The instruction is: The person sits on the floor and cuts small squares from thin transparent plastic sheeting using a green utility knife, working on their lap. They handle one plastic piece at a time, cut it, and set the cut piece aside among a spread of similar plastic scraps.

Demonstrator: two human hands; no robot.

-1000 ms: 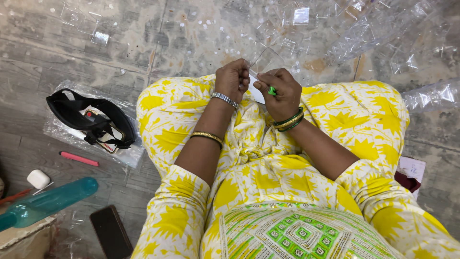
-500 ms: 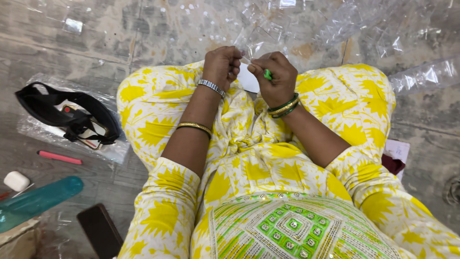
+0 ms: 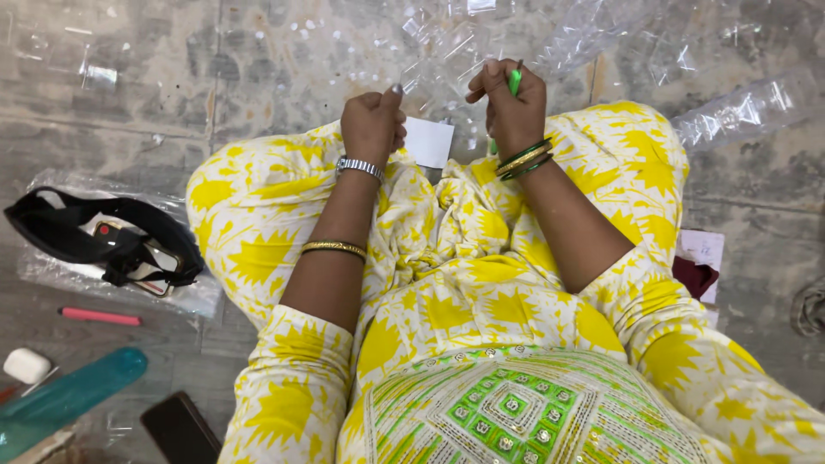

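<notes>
- Since half a second ago the two hands have drawn apart: then they were pressed close together over the lap, now a clear gap lies between them, and a small white paper card (image 3: 429,141) shows in that gap, lying on the yellow-and-white printed cloth of the lap (image 3: 447,258).
- The left hand (image 3: 374,125) is clenched into a fist with the thumb raised; whether anything is pinched inside it cannot be told. A silver metal band sits at its wrist and a thin gold bangle further up the forearm.
- The right hand (image 3: 511,107) is closed around a slim bright green plastic stick (image 3: 514,82), whose tip pokes up between the fingers; the stick has stayed in this hand. Green and gold bangles ring the wrist.
- In front of the knees lies a heap of clear, crinkled plastic wrappers (image 3: 550,39), glossy and creased, on a worn grey stone floor (image 3: 155,94).
- To the person's left a black strap (image 3: 94,236) rests on a clear plastic bag; near it lie a pink pen (image 3: 100,316), a small white eraser-like block (image 3: 26,365), a long teal translucent plastic case (image 3: 73,397) and a flat dark phone (image 3: 179,428).
- These things on the floor keep their arrangement from earlier.
</notes>
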